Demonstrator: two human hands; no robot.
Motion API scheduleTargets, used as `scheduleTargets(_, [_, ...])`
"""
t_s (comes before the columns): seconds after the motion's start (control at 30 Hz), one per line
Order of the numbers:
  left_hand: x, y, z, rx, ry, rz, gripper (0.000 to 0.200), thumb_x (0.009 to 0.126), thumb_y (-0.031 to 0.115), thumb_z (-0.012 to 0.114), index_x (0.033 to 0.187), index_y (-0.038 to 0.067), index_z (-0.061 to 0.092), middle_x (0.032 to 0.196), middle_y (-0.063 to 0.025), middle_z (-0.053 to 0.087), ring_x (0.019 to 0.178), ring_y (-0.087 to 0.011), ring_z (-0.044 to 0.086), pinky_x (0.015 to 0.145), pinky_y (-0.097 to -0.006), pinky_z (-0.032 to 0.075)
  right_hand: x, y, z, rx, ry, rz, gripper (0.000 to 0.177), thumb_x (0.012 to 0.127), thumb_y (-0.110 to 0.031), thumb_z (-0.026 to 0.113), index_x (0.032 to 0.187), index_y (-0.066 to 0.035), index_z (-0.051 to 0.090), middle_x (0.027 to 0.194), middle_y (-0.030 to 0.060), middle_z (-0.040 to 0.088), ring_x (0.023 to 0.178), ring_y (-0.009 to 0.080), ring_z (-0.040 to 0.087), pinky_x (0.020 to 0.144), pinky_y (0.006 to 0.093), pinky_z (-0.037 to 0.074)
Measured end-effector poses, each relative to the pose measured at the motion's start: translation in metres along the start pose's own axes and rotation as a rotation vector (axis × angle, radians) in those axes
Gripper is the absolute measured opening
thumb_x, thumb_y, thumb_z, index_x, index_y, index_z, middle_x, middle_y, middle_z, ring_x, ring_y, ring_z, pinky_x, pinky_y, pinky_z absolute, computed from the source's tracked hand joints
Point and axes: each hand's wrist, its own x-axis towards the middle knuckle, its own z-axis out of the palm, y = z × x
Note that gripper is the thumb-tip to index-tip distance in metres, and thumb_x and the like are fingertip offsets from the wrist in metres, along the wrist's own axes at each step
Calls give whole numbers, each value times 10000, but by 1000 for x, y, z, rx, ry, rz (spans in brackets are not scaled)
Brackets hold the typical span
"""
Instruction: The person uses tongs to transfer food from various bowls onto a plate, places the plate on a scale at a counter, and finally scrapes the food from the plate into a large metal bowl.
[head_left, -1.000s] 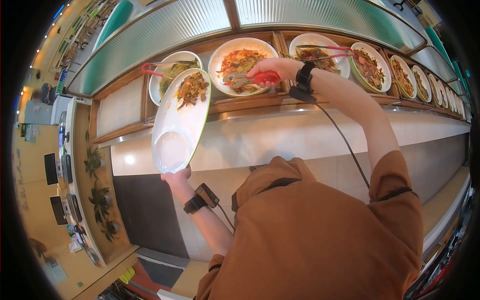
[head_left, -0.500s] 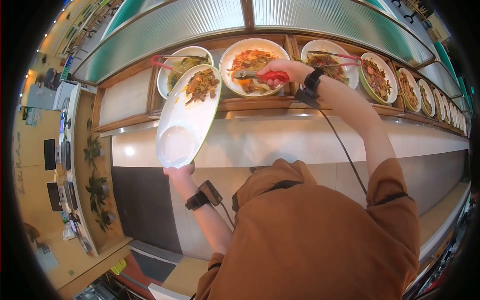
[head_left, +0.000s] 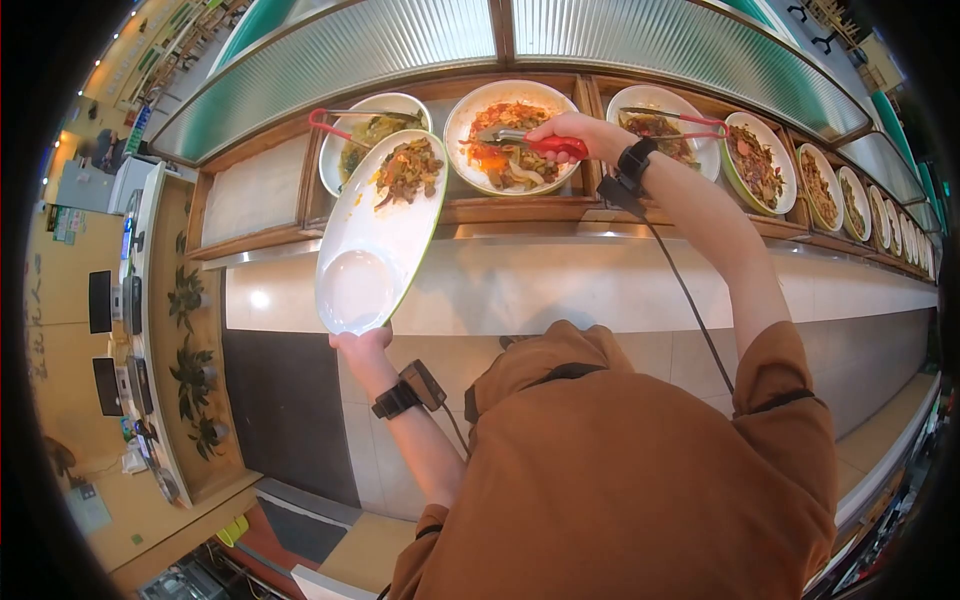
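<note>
My left hand (head_left: 362, 342) grips the near end of a tilted white oval plate (head_left: 385, 235) with a green rim. A heap of chopped food (head_left: 410, 172) lies at the plate's far end, and a round white hollow or small bowl (head_left: 357, 288) is at the near end. My right hand (head_left: 568, 135) is closed around the red handles of metal tongs (head_left: 507, 137). The tongs' tips are over the reddish chopped vegetables (head_left: 515, 165) in a white serving bowl (head_left: 463, 105); whether they pinch any food is hard to tell.
Left of that bowl, a bowl of greens (head_left: 362, 105) holds red-handled tongs (head_left: 330, 128). Rightward stands another bowl (head_left: 655, 97) with tongs, then several more in a row. Ribbed glass panels (head_left: 400, 45) rise behind the wooden counter frame (head_left: 470, 212).
The tongs have moved slightly right and shifted from the bowl's left side to over its middle. The plate stays nearly in place; the view has shifted a little.
</note>
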Motion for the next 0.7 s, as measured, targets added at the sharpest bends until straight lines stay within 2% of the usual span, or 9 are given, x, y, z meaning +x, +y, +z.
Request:
scheduleTargets(0.17, [10,0,-4,106,25,20,422,948,314,303,1200,144,597,1251,-40,585,1132,-242,567,910,-406,511,0,7,-4,-36,40,4,166,872,-173,626,904,-29,552,682,31,571,509,81,495,398,190,379])
scheduleTargets(0.23, [25,-3,-14,403,-26,194,421,949,311,304,1222,145,578,1256,-40,581,1135,-239,565,911,-407,511,4,9,-6,-20,43,8,169,867,-168,633,912,-25,555,690,35,581,511,84,505,395,188,382])
scheduleTargets(0.27, [49,-9,-31,687,-75,365,421,949,308,304,1236,143,564,1259,-40,580,1136,-237,564,910,-405,511,3,7,-9,5,17,0,172,864,-168,636,921,-24,561,694,36,587,513,83,509,396,185,382])
scheduleTargets(0.33, [42,-8,-30,655,-97,354,419,950,307,315,1265,137,534,1263,-39,576,1135,-234,564,910,-400,512,2,4,-11,57,-39,-14,180,860,-167,643,940,-23,571,702,37,598,516,80,518,399,179,384])
scheduleTargets(0.37, [4,-1,-6,335,-72,174,419,951,307,325,1278,131,517,1265,-38,575,1134,-232,565,910,-396,513,-5,-3,-5,31,-4,-46,179,863,-170,639,948,-26,576,698,31,597,516,76,516,400,175,382])
scheduleTargets(0.43, [-9,2,3,78,-40,14,415,951,309,348,1289,126,504,1266,-35,574,1133,-229,565,913,-388,512,-24,-19,11,-17,66,-107,179,869,-175,633,965,-33,584,692,21,593,515,66,513,402,166,379])
scheduleTargets(0.57, [9,1,-5,325,-44,102,385,946,318,395,1260,140,528,1249,-27,584,1120,-225,573,909,-382,515,-15,-34,17,-56,6,-160,242,876,-204,629,1035,-26,587,731,39,598,490,56,513,391,147,398])
scheduleTargets(0.63, [-14,2,9,203,-1,72,367,943,319,407,1239,152,547,1233,-25,593,1107,-223,581,902,-384,519,-25,-47,34,-52,-49,-184,254,870,-198,630,1042,-17,582,735,49,611,485,64,529,385,153,405])
scheduleTargets(0.7, [-71,7,38,-163,108,-38,352,940,317,408,1217,165,564,1217,-25,602,1095,-221,589,898,-386,522,-33,-53,48,-54,-133,-276,253,869,-187,626,1048,-14,579,727,53,613,472,66,523,381,157,408])
